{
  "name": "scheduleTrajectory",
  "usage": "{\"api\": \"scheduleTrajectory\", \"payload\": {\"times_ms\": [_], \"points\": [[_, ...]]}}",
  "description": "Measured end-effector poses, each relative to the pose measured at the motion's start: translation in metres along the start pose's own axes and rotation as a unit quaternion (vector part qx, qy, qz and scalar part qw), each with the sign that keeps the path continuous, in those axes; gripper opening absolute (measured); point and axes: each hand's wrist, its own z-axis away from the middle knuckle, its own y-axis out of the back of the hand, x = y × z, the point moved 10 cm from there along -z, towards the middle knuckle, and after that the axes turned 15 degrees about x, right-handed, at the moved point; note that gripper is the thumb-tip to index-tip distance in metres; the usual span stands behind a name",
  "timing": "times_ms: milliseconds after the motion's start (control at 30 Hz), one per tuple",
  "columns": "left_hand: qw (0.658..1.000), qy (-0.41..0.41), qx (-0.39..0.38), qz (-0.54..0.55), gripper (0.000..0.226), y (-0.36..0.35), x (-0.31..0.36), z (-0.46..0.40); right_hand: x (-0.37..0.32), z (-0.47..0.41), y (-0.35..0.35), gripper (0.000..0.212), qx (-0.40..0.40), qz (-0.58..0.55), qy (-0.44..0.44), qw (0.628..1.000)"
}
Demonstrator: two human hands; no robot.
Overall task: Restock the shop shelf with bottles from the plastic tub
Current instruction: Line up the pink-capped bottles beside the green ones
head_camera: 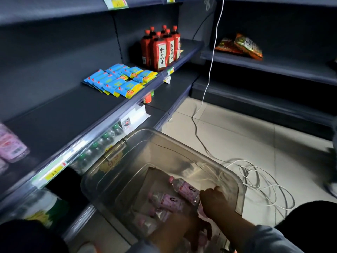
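A clear plastic tub (235,181) stands on the floor below the shelf. Several pink-labelled bottles (184,189) lie on their sides in it. Both my hands reach down inside. My right hand (214,199) lies over the base end of one pink bottle with its fingers curled around it. Lower down, my left hand (197,231) is among the bottles, dim and blurred, so its hold is unclear. On the dark middle shelf (63,115), two pink bottles (11,145) of the same kind stand at the far left edge.
Blue snack packets (118,81) and red-labelled bottles (160,50) sit further along the same shelf. Green-capped bottles (102,141) fill the shelf below. A white cable (255,176) hangs down and coils on the tiled floor right of the tub. Snack bags (240,45) lie on the right-hand shelf.
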Motion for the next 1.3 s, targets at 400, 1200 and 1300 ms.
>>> {"api": "scheduleTrajectory", "payload": {"times_ms": [400, 1200, 1300], "points": [[0.994, 0.017, 0.109, 0.015, 0.059, 0.051, 0.005, 0.022, 0.012, -0.008, 0.017, 0.049, -0.011, -0.091, -0.051, 0.994], [0.856, 0.162, 0.458, 0.178, 0.044, 0.214, -0.088, 0.18, -0.003, -0.001, 0.186, 0.083, 0.275, -0.483, -0.116, 0.823], [0.819, 0.176, 0.507, 0.204, 0.04, 0.229, -0.097, 0.206, -0.018, 0.002, 0.203, 0.088, 0.309, -0.511, -0.099, 0.796]]}}
